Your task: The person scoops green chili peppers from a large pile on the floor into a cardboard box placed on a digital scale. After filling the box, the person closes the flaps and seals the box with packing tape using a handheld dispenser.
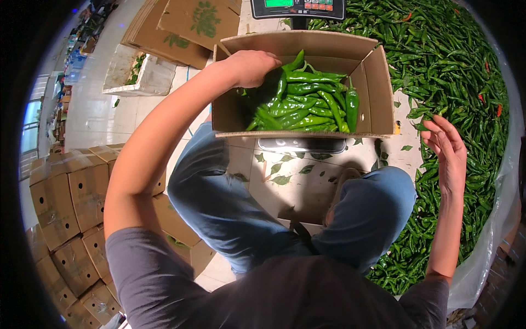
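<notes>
An open cardboard box (372, 94) stands before me on a weighing scale, whose steel platform (304, 144) shows below its near side. Long green chili peppers (306, 100) partly fill it, most lying sideways. My left hand (255, 68) reaches over the box's left side, above the peppers. Its fingertips are mostly hidden, so whether it grips one is unclear. Out to the right, my right hand (446, 140) is raised at the edge of a large heap of green chilies (456, 82), fingers curled. Something green shows at its fingertips; whether it is held cannot be made out.
The scale's display and keypad (304, 9) rise behind the box. Flattened cartons (185, 31) and a white foam box (158, 76) lie at the upper left. Stacked cartons (88, 197) fill the lower left. Loose leaves (281, 179) litter the tiles; plastic sheeting (481, 263) edges the heap.
</notes>
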`<state>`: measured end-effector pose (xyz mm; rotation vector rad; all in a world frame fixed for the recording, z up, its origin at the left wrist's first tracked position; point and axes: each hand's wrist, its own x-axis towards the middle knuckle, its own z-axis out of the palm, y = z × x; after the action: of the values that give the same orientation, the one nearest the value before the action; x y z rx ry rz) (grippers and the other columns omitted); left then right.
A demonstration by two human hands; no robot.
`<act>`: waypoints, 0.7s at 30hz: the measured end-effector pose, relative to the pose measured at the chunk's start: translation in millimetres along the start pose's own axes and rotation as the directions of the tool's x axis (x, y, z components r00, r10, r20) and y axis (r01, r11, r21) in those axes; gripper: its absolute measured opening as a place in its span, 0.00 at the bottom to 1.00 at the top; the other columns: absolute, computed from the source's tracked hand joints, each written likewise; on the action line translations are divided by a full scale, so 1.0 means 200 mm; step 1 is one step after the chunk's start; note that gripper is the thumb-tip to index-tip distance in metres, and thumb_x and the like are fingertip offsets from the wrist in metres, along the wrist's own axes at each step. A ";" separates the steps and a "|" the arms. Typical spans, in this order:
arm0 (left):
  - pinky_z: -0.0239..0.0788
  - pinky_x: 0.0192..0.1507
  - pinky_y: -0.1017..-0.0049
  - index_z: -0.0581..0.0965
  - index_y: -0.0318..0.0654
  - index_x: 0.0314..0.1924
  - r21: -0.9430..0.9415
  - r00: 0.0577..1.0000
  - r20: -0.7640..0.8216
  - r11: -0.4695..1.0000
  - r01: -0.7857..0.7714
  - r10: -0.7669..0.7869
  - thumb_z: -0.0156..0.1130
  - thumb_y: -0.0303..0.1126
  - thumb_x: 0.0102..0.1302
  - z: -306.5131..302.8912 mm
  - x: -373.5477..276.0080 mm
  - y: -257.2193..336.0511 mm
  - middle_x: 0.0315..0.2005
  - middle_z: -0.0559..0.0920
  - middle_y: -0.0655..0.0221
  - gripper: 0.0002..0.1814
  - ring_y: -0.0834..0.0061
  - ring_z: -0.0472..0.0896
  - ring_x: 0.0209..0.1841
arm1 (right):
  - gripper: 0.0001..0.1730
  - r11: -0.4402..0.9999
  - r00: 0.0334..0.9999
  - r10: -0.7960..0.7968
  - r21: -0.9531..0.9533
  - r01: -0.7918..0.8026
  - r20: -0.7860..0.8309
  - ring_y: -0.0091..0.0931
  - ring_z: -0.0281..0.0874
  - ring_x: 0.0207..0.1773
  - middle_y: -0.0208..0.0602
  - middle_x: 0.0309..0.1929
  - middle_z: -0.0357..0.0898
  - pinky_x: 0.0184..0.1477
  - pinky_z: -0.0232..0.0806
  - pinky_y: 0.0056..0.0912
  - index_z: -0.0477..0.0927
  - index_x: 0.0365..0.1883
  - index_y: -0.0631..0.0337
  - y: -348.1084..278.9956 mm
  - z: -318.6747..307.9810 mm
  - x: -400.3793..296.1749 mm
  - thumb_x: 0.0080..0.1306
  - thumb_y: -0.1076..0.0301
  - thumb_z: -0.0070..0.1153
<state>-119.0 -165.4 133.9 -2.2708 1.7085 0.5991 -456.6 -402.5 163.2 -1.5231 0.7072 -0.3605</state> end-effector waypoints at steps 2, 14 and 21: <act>0.64 0.55 0.68 0.66 0.38 0.56 -0.045 0.998 0.039 0.998 0.052 -0.050 0.51 0.17 0.46 0.08 0.05 -0.02 0.56 0.67 0.60 0.32 0.59 0.68 0.56 | 0.21 1.000 1.000 0.018 -0.005 -0.018 -0.026 0.24 0.76 0.43 0.40 0.46 0.76 0.51 0.66 0.28 0.69 0.53 0.67 0.03 -0.04 -0.03 0.65 0.65 0.49; 0.72 0.41 0.69 0.75 0.40 0.39 0.498 0.982 0.148 0.849 -0.177 0.118 0.61 0.30 0.48 0.12 0.01 -0.11 0.39 0.76 0.64 0.15 0.66 0.74 0.48 | 0.15 0.880 0.838 0.434 -0.042 -0.473 -0.330 0.22 0.75 0.41 0.31 0.44 0.77 0.44 0.68 0.26 0.72 0.50 0.57 0.92 -0.54 -0.41 0.65 0.67 0.46; 0.68 0.36 0.60 0.76 0.32 0.29 0.097 0.933 -0.350 0.994 -0.056 0.086 0.61 0.28 0.46 -0.05 0.00 -0.20 0.25 0.77 0.52 0.10 0.51 0.75 0.35 | 0.15 0.737 0.652 0.598 0.000 -0.676 -0.465 0.21 0.76 0.38 0.25 0.42 0.77 0.41 0.67 0.29 0.73 0.49 0.52 1.36 -0.75 -0.89 0.64 0.64 0.49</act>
<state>-78.7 -157.4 141.2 -2.3734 1.9396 0.1252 -742.1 -395.3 -53.5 -1.2448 1.6261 -0.0872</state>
